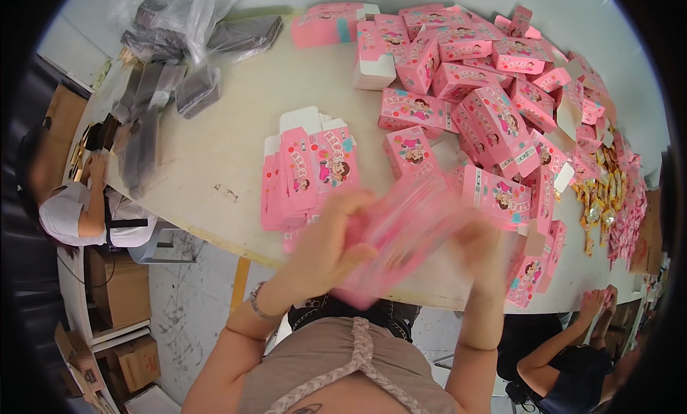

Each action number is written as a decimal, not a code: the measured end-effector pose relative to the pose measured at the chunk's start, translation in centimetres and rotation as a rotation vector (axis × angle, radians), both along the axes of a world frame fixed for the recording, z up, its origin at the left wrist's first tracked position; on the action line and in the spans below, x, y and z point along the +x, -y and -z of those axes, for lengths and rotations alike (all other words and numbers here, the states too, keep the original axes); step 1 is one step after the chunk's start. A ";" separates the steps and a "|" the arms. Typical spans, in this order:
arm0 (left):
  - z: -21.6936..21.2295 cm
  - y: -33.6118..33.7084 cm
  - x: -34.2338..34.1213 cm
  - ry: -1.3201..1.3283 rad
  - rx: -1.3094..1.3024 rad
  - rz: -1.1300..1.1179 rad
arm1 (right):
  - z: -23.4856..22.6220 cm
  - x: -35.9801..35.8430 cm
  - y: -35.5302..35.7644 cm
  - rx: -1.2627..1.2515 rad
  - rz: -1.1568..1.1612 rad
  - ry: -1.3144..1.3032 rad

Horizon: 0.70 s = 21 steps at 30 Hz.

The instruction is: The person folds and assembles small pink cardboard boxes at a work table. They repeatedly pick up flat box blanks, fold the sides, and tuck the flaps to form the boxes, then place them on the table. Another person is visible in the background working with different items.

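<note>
A pink printed carton, smeared by motion, is in front of my body above the table's near edge. My left hand is closed round its left side, thumb across the near face. At the carton's right end is my right hand, too blurred to show whether its fingers grip it. Just beyond my left hand lies a stack of flattened pink cartons with white flaps. Close to my right hand, folded pink boxes stand and lean together.
A large heap of pink boxes covers the far right, with yellow wrapped packets beside it. More flat cartons lie at the back. Dark boxes and clear plastic are at far left. One co-worker is at left, another at lower right.
</note>
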<state>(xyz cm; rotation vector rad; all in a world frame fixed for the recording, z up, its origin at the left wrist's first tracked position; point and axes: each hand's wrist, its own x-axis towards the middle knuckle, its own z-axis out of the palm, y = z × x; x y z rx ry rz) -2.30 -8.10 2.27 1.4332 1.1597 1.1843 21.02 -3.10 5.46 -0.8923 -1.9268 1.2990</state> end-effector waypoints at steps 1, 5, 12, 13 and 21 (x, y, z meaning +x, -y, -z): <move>0.7 -0.9 -1.0 0.026 0.032 -0.139 | 0.8 0.8 -1.6 -0.001 0.170 -0.142; 3.6 -3.1 -8.9 -0.517 -0.006 -0.616 | 4.2 -1.1 -4.5 0.058 0.553 -0.196; 7.9 -4.6 -7.9 -0.013 -0.375 -0.230 | 9.5 -11.9 -3.3 -0.427 0.166 0.009; 7.9 -5.2 -6.8 0.042 -0.354 -0.220 | 9.4 -11.8 -3.5 -0.401 0.144 0.054; 9.6 -5.5 -5.4 -0.533 -0.099 -0.371 | 7.8 -9.1 -5.1 -0.158 0.533 0.044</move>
